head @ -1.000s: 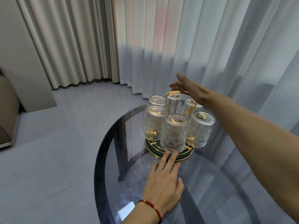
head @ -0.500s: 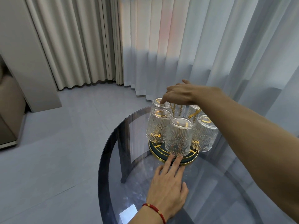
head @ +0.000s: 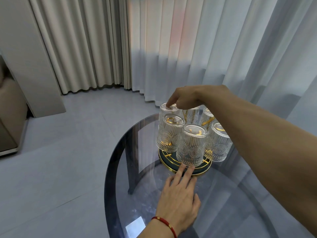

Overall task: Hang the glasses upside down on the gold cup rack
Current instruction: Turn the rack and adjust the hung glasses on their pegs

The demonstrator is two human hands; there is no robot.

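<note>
The gold cup rack (head: 165, 162), with a dark round base, stands on the glass table and carries several ribbed clear glasses upside down. The nearest glass (head: 191, 146) hangs at the front, another glass (head: 169, 133) to its left, a third glass (head: 218, 143) on the right. My right hand (head: 187, 98) hovers over the rack's top with fingers curled; its index fingertip rests on the bottom of the far-left glass (head: 165, 112). The rack's handle is hidden under that hand. My left hand (head: 178, 200) lies flat on the table, two fingertips touching the base rim.
The round smoked-glass table (head: 109, 177) has its edge close to the left of the rack. Sheer and beige curtains (head: 171, 48) hang behind it. A beige sofa corner (head: 10, 109) sits at far left on the grey floor. A white label (head: 135, 226) shows near my left wrist.
My right hand has come down from open above the handle to curled over the rack, its index finger now on the far-left glass. My left hand has stayed at the base rim.
</note>
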